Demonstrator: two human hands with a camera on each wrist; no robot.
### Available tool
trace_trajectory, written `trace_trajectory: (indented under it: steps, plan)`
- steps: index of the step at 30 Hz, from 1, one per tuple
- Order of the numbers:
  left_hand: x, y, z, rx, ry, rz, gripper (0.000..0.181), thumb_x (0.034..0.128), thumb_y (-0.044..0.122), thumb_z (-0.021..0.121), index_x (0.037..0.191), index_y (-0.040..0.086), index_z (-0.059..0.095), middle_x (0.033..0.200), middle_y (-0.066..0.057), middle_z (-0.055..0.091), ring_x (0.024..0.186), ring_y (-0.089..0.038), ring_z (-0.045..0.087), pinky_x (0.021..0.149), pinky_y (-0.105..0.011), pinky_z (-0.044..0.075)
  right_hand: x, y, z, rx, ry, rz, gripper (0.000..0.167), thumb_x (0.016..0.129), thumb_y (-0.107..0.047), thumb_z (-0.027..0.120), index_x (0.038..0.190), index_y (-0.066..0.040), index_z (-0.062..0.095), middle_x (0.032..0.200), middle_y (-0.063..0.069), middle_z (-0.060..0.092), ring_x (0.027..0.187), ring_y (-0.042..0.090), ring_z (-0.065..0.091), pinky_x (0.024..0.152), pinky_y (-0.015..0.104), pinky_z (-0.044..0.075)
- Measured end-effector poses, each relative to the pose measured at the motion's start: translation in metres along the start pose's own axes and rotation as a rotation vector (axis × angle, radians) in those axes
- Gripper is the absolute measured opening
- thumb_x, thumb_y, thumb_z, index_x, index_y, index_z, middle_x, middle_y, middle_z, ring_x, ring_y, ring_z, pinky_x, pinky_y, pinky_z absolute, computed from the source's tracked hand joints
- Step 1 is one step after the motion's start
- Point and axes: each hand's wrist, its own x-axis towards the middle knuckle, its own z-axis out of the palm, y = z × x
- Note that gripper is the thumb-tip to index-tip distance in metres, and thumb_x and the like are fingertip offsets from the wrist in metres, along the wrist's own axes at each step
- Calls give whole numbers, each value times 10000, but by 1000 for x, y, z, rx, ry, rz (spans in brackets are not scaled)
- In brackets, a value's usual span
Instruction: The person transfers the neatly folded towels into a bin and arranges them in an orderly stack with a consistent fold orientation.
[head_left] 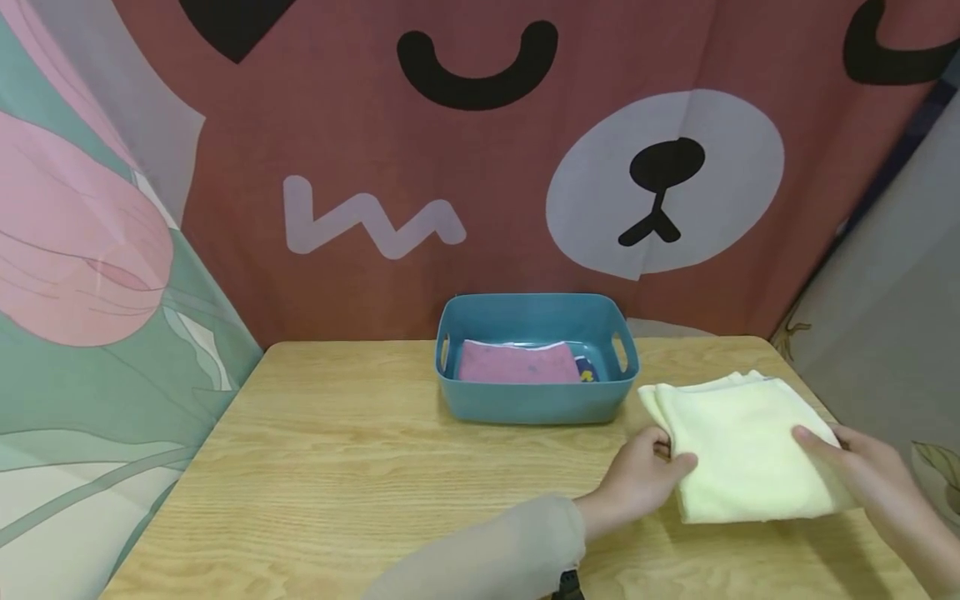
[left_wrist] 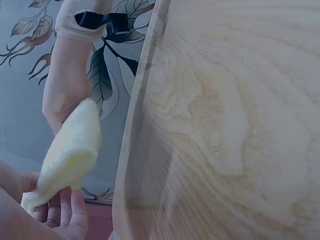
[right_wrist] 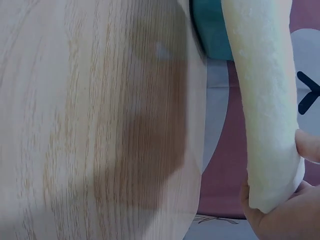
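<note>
A folded pale yellow towel (head_left: 750, 450) is held up over the right side of the table by both hands. My left hand (head_left: 641, 475) pinches its left edge, thumb on the near face and fingers behind. My right hand (head_left: 862, 462) grips the right edge, its thumb on the front. In the left wrist view the towel (left_wrist: 72, 145) appears edge-on between the two hands, its layers showing. The right wrist view shows the towel (right_wrist: 267, 110) as a thick folded band, clear of the tabletop, with its shadow below.
A blue plastic basket (head_left: 536, 403) with side handles stands at the table's back. Inside lie a folded pink cloth (head_left: 517, 364) and a small dark blue item with a yellow mark (head_left: 586, 369). Behind the wooden table (head_left: 337, 467) hangs a printed curtain (head_left: 360, 292).
</note>
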Motion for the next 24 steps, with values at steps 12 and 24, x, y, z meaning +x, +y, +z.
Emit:
trace_trajectory:
  steps: [12,24]
  plan:
    - [-14,-7,-19,-49,-63,-14,117,951,204,681,971,114,607,853,101,564,741,-19,519,648,-209,460,-7,-9,13,-31,52,-61,794,1040,-441,459,1391,246,270,1017,206,655,729,117,575,604,277,505]
    - [-24,-12,-45,-67,-71,-16,133,929,186,710,917,128,591,811,60,544,681,-56,484,595,-218,427,-13,-28,24,-6,17,-74,786,1040,-448,458,1428,208,267,1019,108,658,749,104,586,630,253,495]
